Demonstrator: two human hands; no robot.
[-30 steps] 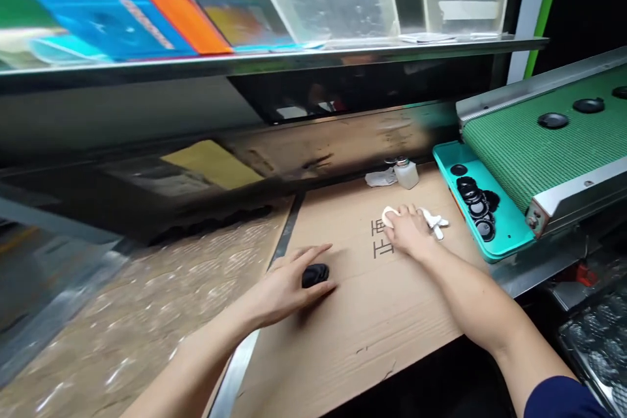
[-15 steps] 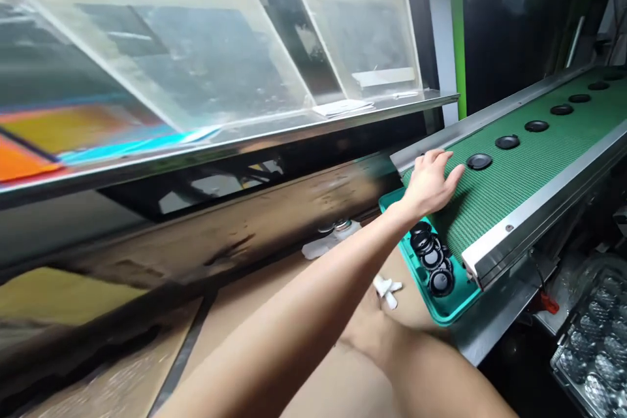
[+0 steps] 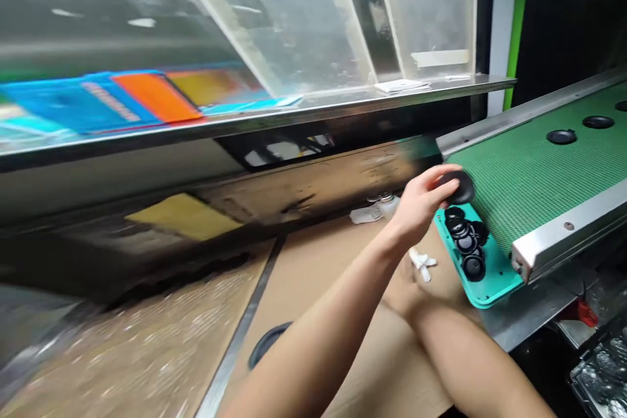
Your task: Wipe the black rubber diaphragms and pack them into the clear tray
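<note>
My left hand point(image 3: 424, 199) is closed on a black round disc point(image 3: 459, 187), pinched by its edge and tilted, just off the near end of the green conveyor belt point(image 3: 529, 189). Below it, several black rings and discs point(image 3: 465, 243) lie piled in a teal tray point(image 3: 494, 290). My right hand point(image 3: 404, 277) is low over the cardboard, mostly behind my left forearm; white coverings point(image 3: 422, 264) show at what look like its fingertips, and its grip is hidden. Another black round piece point(image 3: 268, 343) lies on the cardboard point(image 3: 313, 261), partly covered by my left forearm.
More black discs point(image 3: 561, 136) sit along the belt, which has metal side rails point(image 3: 573, 225). A metal shelf edge point(image 3: 333, 108) runs above the cardboard. A small bottle point(image 3: 388, 204) stands at the back. Clear plastic trays point(image 3: 605, 366) are at lower right.
My left hand has taken the nearest disc from the belt and drawn it back toward the tray. The view has swung left, and a black round piece now shows on the cardboard.
</note>
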